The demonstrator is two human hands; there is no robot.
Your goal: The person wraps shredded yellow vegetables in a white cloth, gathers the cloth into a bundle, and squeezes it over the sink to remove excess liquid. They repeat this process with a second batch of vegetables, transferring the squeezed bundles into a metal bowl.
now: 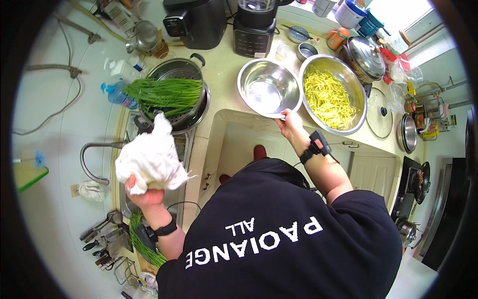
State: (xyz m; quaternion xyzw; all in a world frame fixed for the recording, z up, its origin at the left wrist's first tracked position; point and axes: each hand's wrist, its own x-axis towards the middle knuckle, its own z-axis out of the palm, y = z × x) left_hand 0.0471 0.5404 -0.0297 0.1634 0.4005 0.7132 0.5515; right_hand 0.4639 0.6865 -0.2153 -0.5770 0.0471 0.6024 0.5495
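My left hand [147, 194] grips a crumpled white cloth [149, 157], raised over the sink area on the left. With my right hand [291, 125] I hold the near rim of a shiny stainless steel bowl [267, 89] at the counter's edge. Its bare inner surface reflects the light. Just right of that bowl, a larger steel basin [361, 112] holds a heap of yellow-green shredded vegetable [328, 99]. Long green chives [168, 93] lie across a dark perforated steamer pot [175, 69] beyond the cloth.
A curved faucet [87, 164] rises beside the sink [179, 187]. Behind the bowls stand a blender [252, 41] and a black appliance [209, 26]. A lidded pot [364, 56] and a glass lid [379, 116] are to the right. Knives [106, 246] hang at lower left, near more chives [143, 246].
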